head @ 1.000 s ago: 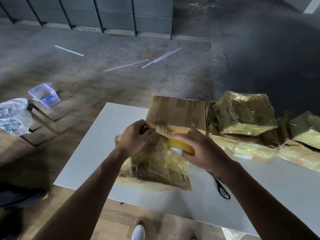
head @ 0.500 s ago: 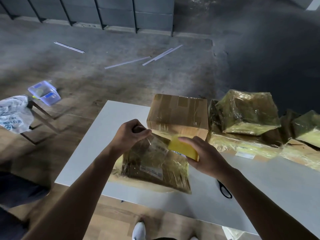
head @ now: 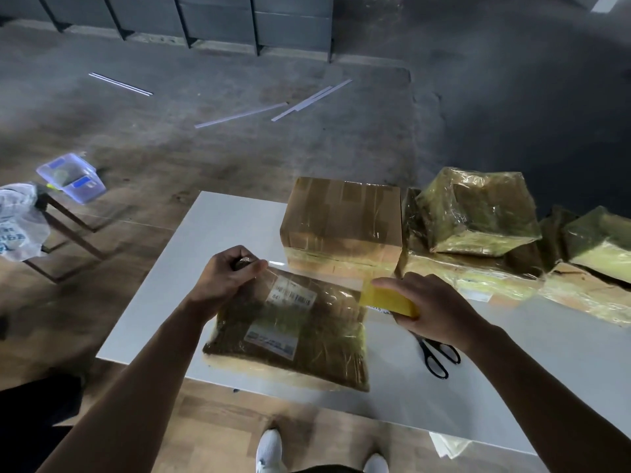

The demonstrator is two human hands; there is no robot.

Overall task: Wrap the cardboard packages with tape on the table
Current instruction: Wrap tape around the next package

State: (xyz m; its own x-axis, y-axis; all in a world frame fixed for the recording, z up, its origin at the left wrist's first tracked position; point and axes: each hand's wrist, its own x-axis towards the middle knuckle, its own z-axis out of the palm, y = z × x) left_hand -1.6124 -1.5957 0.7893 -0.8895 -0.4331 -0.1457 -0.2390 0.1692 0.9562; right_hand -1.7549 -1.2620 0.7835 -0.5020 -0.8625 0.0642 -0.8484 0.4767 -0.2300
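Observation:
A flat cardboard package, shiny with clear tape and bearing a barcode label, lies on the white table near its front edge. My left hand pinches the package's far left corner with curled fingers. My right hand grips a yellow tape roll just past the package's far right corner. A clear strip of tape runs from the roll across the package's far edge toward my left hand.
A taped brown box stands behind the package. Several wrapped packages are piled at the back right. Black scissors lie under my right wrist. Left of the table, off it, stand a small stand with a plastic tub and a bag.
The package has tipped from leaning upright to lying flat. My right hand has carried the roll to the right, drawing tape out. My left hand has kept its hold on the corner.

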